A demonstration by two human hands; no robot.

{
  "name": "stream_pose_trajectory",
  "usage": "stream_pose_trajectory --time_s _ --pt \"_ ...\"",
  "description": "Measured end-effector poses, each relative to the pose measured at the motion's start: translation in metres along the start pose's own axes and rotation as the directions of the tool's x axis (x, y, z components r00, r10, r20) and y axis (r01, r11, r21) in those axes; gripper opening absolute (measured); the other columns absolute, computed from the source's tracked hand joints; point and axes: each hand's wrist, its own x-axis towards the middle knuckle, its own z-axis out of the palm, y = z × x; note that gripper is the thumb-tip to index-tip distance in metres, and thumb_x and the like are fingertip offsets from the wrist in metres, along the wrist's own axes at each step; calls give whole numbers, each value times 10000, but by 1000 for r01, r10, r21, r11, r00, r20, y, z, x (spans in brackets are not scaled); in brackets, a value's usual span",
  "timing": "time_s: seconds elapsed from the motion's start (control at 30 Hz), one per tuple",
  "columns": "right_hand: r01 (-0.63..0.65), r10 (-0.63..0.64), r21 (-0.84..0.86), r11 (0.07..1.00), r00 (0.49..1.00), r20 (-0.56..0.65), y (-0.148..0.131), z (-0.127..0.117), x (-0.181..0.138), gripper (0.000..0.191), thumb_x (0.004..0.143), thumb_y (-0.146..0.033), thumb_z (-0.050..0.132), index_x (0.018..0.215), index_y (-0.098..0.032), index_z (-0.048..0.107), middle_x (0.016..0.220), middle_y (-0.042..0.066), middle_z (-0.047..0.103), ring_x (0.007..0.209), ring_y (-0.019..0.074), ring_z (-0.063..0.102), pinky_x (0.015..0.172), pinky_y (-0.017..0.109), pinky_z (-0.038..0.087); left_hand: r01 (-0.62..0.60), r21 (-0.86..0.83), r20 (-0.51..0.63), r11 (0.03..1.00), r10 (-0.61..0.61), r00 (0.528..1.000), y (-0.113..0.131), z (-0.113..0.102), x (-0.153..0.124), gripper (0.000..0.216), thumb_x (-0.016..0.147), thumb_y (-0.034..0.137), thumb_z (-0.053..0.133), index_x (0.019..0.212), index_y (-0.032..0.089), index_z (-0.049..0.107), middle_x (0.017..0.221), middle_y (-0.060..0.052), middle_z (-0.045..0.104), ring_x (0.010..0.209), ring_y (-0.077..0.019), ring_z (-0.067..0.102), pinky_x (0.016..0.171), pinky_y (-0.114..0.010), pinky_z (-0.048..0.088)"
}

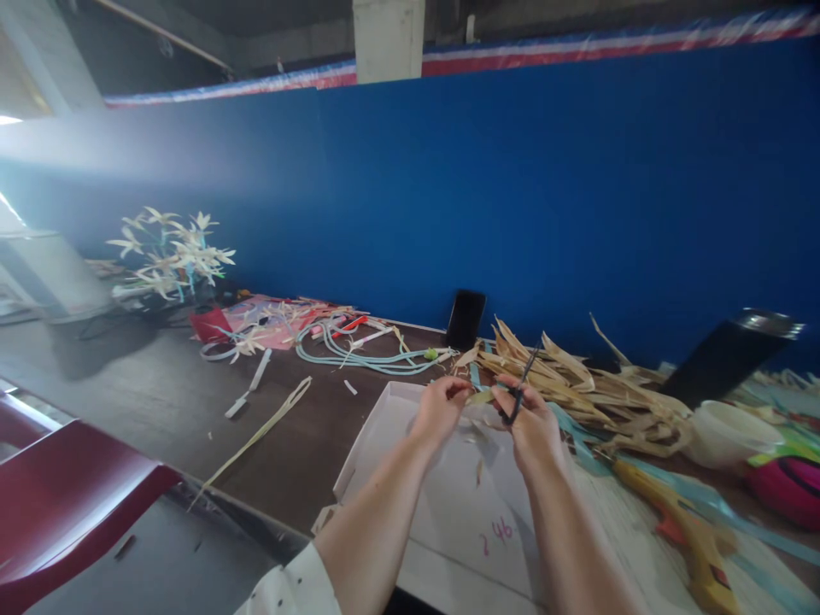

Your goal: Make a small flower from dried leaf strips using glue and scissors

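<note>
My left hand (441, 412) pinches a small pale leaf strip (482, 396) over a white tray (377, 444). My right hand (533, 427) is closed round the handles of dark scissors (520, 386), whose blades point up and away, touching the strip's right end. Both hands hover just above the tray, close together. A heap of dried tan leaves (576, 384) lies right behind them.
A yellow glue gun (679, 530) lies on the right, near a white cup (727, 431), a black tumbler (730, 354) and light blue ribbon (580, 440). A black phone (465, 319) leans on the blue wall. Coiled blue cords (359, 350), leaf flowers (172, 252), red chair (64, 504) at left.
</note>
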Motion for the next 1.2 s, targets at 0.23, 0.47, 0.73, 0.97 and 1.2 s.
stream_pose_trajectory --time_s 0.23,0.47,0.73,0.97,1.2 --pt "36 -38 -32 999 997 -67 -1 -1 0 561 491 -326 787 1010 -170 641 522 -35 565 434 99 469 401 200 319 -527 485 129 698 539 832 11 0 -15 198 813 306 507 948 192 596 934 -72 563 920 -195 494 860 -363 388" --pt "183 -184 -326 928 982 27 1 3 -7 504 558 -368 726 1022 -182 660 530 -33 581 463 114 499 457 221 363 -460 708 177 536 495 851 17 4 -22 99 811 198 427 843 171 517 868 -77 518 845 -213 458 792 -374 388" --pt "171 -149 -217 961 982 114 -1 8 -9 550 561 -387 752 1056 -175 643 626 1 641 537 138 555 473 224 384 -401 709 68 580 510 858 13 3 -17 82 802 174 420 806 166 502 825 -83 543 806 -217 479 765 -373 390" --pt "62 -63 -9 998 998 -29 -13 5 -9 521 560 -436 752 995 -169 645 721 52 679 534 143 585 410 205 367 -257 413 -278 874 390 878 17 -12 -7 77 787 210 500 789 171 567 787 -58 584 785 -169 520 769 -304 395" --pt "41 -35 36 999 989 -146 -20 5 -9 498 528 -380 767 955 -152 649 691 52 667 519 121 574 335 158 282 26 -340 -326 940 -144 934 17 -25 7 228 686 331 620 816 143 626 704 -19 621 653 -112 555 635 -226 422"
